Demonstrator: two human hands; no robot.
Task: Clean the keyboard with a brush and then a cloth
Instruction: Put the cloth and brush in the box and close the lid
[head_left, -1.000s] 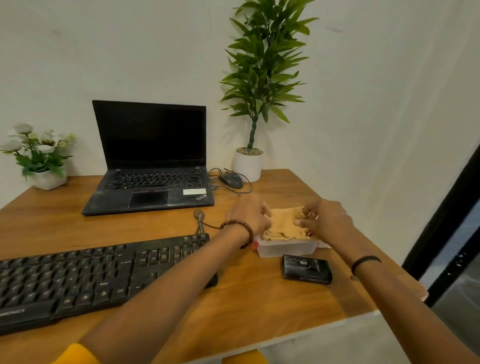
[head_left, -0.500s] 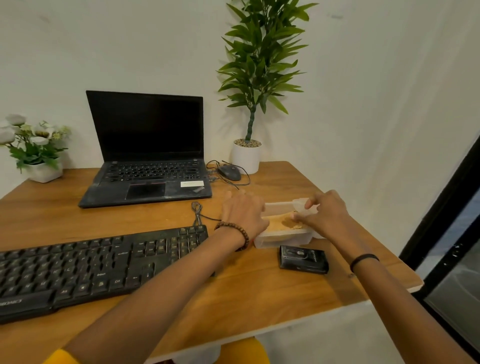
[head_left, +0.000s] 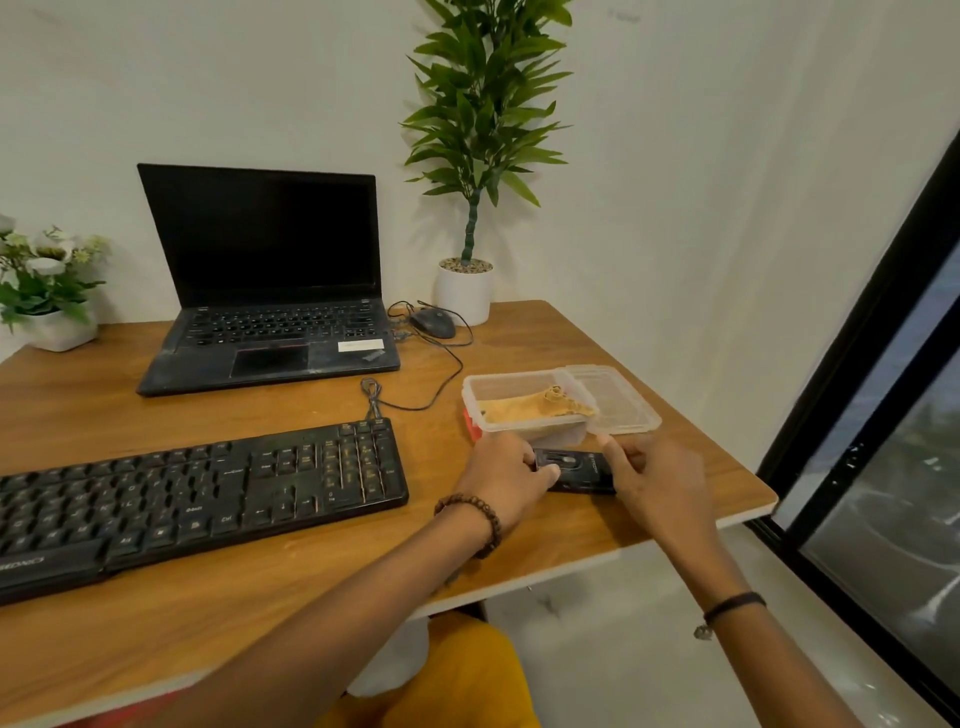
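Your left grip (head_left: 506, 480) has its fingers curled onto the left end of the small black case (head_left: 574, 470), with the thumb laid across its top. Your right grip (head_left: 657, 480) curls round the case's right end, so you hold it between both, right of the frame's centre. I cannot tell whether the case is lifted or lies flat on the surface (head_left: 571, 530).

A second ago both grips were up at the clear container (head_left: 540, 432), on the cloth, and half a second ago they were working its lid. Now the lid (head_left: 618, 400) lies swung open to the right. The tan cloth (head_left: 530, 408) sits bunched inside the container with nothing touching it, and you have dropped both grips to the case just in front of it.

I read that as the cloth being laid ready for the second step while you go for the first. The case may hold the brush, though no brush shows.

The keyboard (head_left: 208, 499) lies at the lower left, well apart from both grips, so by my judgement the cleaning itself has not begun.

Further out, at the back of the surface, stand an open laptop (head_left: 270, 291), a mouse (head_left: 434, 323), a tall potted plant (head_left: 483, 130) and, at the far left edge, a pot of flowers (head_left: 41, 280)
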